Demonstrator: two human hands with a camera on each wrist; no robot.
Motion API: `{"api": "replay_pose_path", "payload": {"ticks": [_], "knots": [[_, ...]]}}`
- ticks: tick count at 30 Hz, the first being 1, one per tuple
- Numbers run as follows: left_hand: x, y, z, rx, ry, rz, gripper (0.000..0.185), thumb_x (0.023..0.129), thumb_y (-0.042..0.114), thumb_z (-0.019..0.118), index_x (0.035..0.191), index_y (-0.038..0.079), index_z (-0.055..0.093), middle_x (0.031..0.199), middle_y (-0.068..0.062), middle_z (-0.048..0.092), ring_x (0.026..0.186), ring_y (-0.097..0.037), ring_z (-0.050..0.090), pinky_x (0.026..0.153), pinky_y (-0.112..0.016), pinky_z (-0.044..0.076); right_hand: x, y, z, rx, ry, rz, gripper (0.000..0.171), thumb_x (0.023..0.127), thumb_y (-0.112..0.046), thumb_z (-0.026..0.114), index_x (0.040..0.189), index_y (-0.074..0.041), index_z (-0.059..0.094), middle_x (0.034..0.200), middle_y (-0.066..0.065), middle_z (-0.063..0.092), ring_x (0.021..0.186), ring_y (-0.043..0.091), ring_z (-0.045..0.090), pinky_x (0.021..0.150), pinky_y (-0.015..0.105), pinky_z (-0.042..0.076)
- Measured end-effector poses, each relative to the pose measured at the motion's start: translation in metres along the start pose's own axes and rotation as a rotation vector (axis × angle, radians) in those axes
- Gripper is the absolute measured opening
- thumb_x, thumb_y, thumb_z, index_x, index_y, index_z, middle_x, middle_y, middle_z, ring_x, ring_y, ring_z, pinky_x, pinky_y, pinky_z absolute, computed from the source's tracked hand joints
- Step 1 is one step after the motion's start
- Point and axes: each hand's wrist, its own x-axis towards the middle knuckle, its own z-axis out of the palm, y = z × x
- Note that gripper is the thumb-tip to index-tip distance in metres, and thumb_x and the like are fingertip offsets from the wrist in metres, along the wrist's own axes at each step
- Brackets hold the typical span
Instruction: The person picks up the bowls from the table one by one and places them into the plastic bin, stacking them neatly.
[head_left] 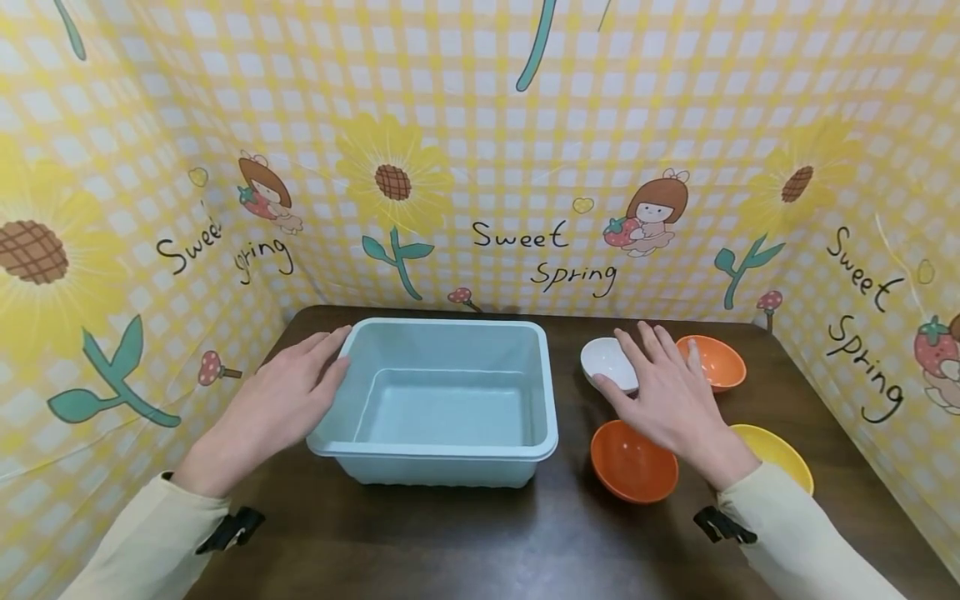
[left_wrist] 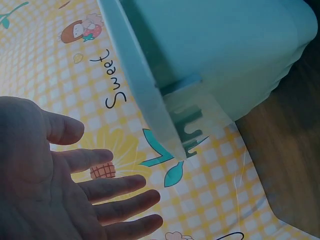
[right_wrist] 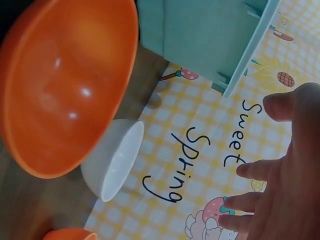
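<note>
A pale blue-green plastic basin (head_left: 450,408) stands on the dark wooden table. My left hand (head_left: 292,387) is at its left rim with fingers extended; the left wrist view shows that hand (left_wrist: 95,185) holding nothing, apart from the basin wall. To the right, my right hand (head_left: 667,396) hovers over the bowls, fingers spread and holding nothing. Nearest to it are a white bowl (head_left: 603,360), an orange bowl (head_left: 720,364) partly hidden by the fingers, and a dark orange bowl (head_left: 633,467). A yellow bowl (head_left: 780,454) is partly behind the right wrist.
Checked yellow-and-white cloth (head_left: 510,150) with sunflowers and "Sweet Spring" lettering hangs behind the table (head_left: 450,542) and along both sides. The basin's inside is bare. Dark straps sit on both sleeves.
</note>
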Motion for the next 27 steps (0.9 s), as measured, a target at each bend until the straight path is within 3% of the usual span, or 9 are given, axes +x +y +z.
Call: {"api": "replay_pose_path", "payload": {"ticks": [11,16,27], "knots": [[-0.005,-0.007,0.005,-0.033,-0.046,-0.054,0.060,0.114,0.042,0.037,0.165,0.010,0.034,0.156,-0.027,0.046,0.138,-0.049,0.047,0.104,-0.069,0.039,-0.011,0.008,0.008,-0.005,0.010,0.002,0.087,0.102,-0.069,0.048,0.159,-0.004,0.043,0.161,0.032,0.037,0.150,0.052,0.027,0.114,0.077,0.010],[-0.009,-0.010,0.008,-0.039,-0.041,-0.048,0.057,0.114,0.036,0.041,0.164,0.008,0.036,0.154,-0.027,0.049,0.137,-0.049,0.049,0.102,-0.069,0.041,-0.017,0.012,0.012,0.005,0.020,-0.013,0.085,0.102,-0.065,0.053,0.160,-0.005,0.041,0.157,0.032,0.041,0.147,0.053,0.032,0.114,0.077,0.013],[-0.013,-0.019,0.013,-0.082,-0.019,-0.017,0.051,0.112,0.023,0.048,0.158,0.000,0.044,0.141,-0.026,0.059,0.120,-0.042,0.061,0.090,-0.060,0.049,-0.029,0.021,0.023,0.070,0.009,-0.045,0.080,0.098,-0.061,0.063,0.150,-0.001,0.055,0.149,0.029,0.054,0.137,0.049,0.047,0.110,0.066,0.036]]}}
